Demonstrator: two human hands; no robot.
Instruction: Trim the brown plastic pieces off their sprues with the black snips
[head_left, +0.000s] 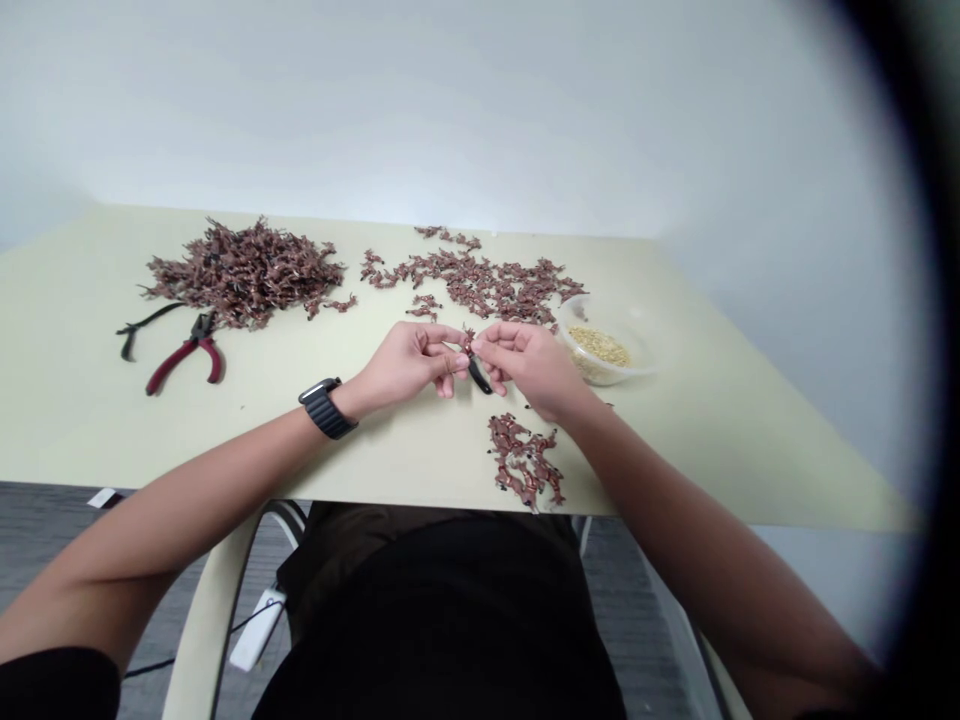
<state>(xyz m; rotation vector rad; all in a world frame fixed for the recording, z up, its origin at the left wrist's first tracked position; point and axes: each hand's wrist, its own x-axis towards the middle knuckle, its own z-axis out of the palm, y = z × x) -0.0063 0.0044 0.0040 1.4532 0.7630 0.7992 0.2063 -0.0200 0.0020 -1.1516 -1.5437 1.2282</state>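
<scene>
My left hand, with a dark watch on its wrist, pinches a small brown animal-shaped figure between thumb and fingertips. My right hand meets it from the other side, thumb and forefinger closed on the same figure; fingers hide most of it. Just under the fingertips shows a curved black handle, its other end hidden. A small group of brown figures lies near the table's front edge, below my right hand. Beyond both hands many similar figures are spread out.
A large heap of brown figures stands at the back left. In front of it lie red-handled pliers and a black-handled tool. Right of my right hand is a clear plastic bowl with small gold-coloured pieces. A wall borders the table.
</scene>
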